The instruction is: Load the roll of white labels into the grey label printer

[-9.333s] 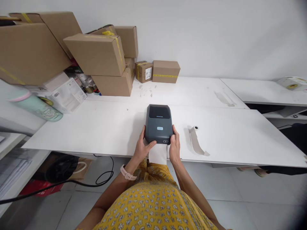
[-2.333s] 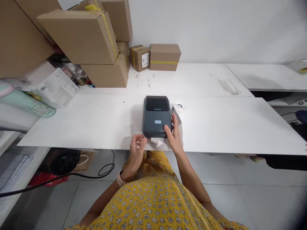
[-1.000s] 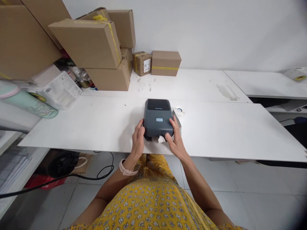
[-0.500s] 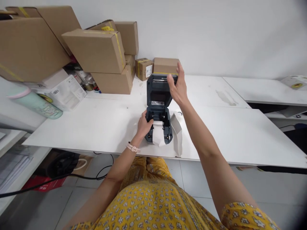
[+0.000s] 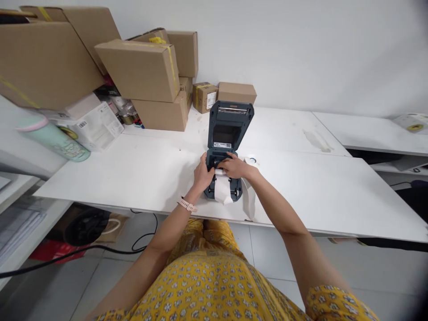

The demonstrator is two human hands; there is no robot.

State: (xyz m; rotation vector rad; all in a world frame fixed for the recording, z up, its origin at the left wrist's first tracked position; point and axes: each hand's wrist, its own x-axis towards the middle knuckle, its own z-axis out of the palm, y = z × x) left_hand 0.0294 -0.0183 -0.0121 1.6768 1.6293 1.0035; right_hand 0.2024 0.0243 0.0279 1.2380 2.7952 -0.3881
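Note:
A dark grey label printer stands on the table with its lid raised. White label paper runs from a small roll inside over the front edge. My left hand grips the printer's left wall, its thumb reaching over into the bay. Bent down into the bay from the right, my right hand has its fingers behind and at the roll; the fingertips are partly hidden, so what they pinch is unclear. Beside the printer's right side lies a loose curled strip of backing paper.
Cardboard boxes are stacked at the back left, with two smaller boxes, one a labelled box, behind the printer. A mint-green bottle leans at the left. The white table ends close in front of me; a black cable hangs below.
My right hand has let go of the raised lid and come down into the printer's bay by the roll. The lid stays up. My left hand keeps its place on the printer's side.

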